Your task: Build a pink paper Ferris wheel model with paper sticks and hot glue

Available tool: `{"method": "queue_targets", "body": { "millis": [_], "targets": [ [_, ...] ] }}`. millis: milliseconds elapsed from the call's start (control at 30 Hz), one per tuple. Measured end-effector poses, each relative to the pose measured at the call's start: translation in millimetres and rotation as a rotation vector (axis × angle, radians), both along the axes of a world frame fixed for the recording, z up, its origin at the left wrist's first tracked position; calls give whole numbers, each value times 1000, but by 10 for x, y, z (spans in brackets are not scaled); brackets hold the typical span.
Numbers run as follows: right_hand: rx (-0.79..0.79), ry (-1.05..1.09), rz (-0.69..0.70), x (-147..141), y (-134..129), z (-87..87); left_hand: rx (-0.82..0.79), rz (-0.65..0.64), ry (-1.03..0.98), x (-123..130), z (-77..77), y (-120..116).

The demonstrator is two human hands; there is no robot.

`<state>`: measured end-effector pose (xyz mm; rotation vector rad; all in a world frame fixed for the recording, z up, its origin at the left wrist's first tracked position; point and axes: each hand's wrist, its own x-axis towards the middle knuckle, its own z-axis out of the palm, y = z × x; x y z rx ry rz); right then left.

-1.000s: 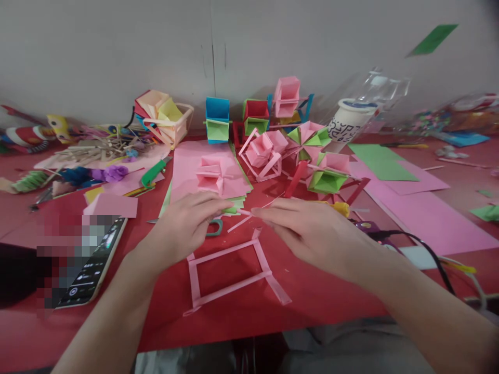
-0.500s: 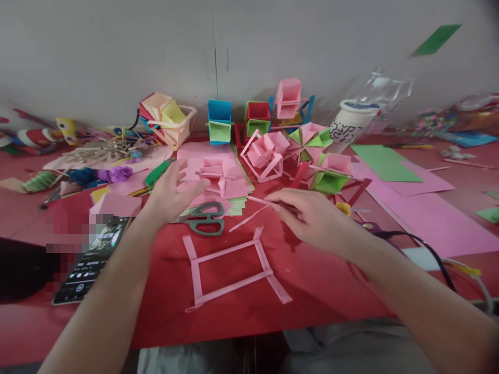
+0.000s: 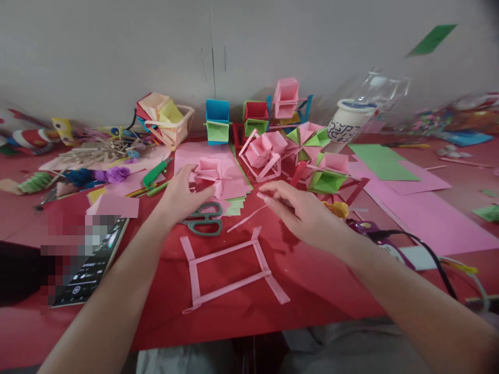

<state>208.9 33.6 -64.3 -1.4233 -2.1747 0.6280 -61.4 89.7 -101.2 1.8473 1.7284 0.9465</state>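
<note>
While the left hand (image 3: 179, 198) spreads half-open beside one pink model (image 3: 212, 175), the right hand (image 3: 303, 214) pinches one strip (image 3: 261, 196); one frame (image 3: 196, 284) lies at six o'clock.

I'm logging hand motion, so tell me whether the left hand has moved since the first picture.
Yes: the left hand has moved left and forward, uncovering the handles of the scissors.

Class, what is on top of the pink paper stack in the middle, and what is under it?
A pink folded-paper model sits on the pink sheets. Green sheets peek out beneath; anything else is covered.
</note>
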Motion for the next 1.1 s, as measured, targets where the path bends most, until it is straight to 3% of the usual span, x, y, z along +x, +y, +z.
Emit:
{"method": "queue_targets", "body": {
  "millis": [200,333,467,667,933,1033,1100],
  "targets": [
    [60,-38,12,-73,78,-73,-5,4,26,-19,57,-42],
    [113,-56,1,-98,113,-99,-113,0,-101,-2,161,-128],
    [184,50,69,-107,94,-52,-148,-47,-178,2,219,-248],
    [265,28,110,-137,-20,45,-119,-56,-242,26,285,-470],
    [311,-14,143,-169,-117,105,-225,-63,-486,66,250,-564],
    [353,-24,145,-161,-129,109,-255,-122,-577,77,272,-568],
    [373,-7,143,-154,-141,134,-308,-245,-730,81,307,-552]
  ]
}}
